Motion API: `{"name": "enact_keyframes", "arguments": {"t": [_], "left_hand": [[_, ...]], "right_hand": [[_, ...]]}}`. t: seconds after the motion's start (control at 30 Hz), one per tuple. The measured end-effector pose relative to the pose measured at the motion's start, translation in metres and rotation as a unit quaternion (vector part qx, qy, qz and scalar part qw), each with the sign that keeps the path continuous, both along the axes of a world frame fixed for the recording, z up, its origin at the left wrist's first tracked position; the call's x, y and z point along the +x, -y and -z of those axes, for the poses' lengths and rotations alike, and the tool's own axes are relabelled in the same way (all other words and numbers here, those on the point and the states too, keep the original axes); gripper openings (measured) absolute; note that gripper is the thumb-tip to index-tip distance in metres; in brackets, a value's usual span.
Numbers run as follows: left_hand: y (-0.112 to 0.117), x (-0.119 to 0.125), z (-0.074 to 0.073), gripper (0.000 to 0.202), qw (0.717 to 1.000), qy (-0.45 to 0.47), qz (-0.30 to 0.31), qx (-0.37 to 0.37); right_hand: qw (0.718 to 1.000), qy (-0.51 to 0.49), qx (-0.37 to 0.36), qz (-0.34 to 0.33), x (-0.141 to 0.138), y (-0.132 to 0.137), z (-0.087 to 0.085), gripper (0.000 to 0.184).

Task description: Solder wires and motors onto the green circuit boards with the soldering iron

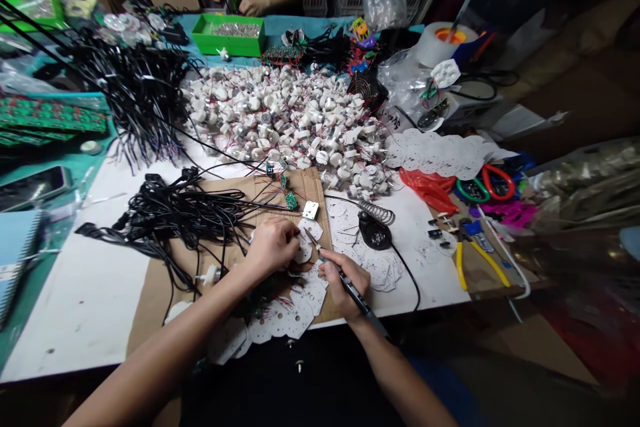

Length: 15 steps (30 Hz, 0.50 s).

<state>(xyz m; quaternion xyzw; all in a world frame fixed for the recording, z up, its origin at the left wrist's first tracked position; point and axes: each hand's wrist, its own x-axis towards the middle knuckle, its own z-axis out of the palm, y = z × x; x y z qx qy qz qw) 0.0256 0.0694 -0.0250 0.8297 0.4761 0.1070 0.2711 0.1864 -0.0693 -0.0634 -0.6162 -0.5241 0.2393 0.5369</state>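
Note:
My right hand [347, 282] is closed round a soldering iron [356, 295], its tip pointing up and left at a white round circuit board [304, 250]. The fingers of my left hand [274, 240] are pinched together at that board's edge; what lies between the fingertips is hidden. Just beyond sit a small white square board [311, 210] and several small green circuit boards [291, 200] on thin wires. More white boards [287, 317] lie fanned near my wrists on brown cardboard [145, 300]. A bundle of black cables [185, 210] lies left of my left hand.
A large heap of white motor-like parts [285, 113] fills the table's middle. Right of me are an iron stand with a coiled spring [377, 213], yellow-handled pliers [483, 263] and scissors [497, 181]. A co-worker's hands [253, 3] are across the table behind a green tray [227, 45].

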Motion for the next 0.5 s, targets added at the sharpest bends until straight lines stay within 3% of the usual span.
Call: {"name": "enact_keyframes", "arguments": {"t": [0.37,0.5], "left_hand": [[-0.0023,-0.0034,0.0021,0.009,0.997,-0.015,-0.002,0.072],[-0.0036,0.0032,-0.0016,0.013,0.997,-0.048,0.001,0.067]], "right_hand": [[1.000,-0.012,-0.009,0.008,0.0017,-0.0025,-0.0030,0.025],[1.000,-0.018,-0.002,0.021,0.0005,-0.0036,-0.0034,0.024]]}}
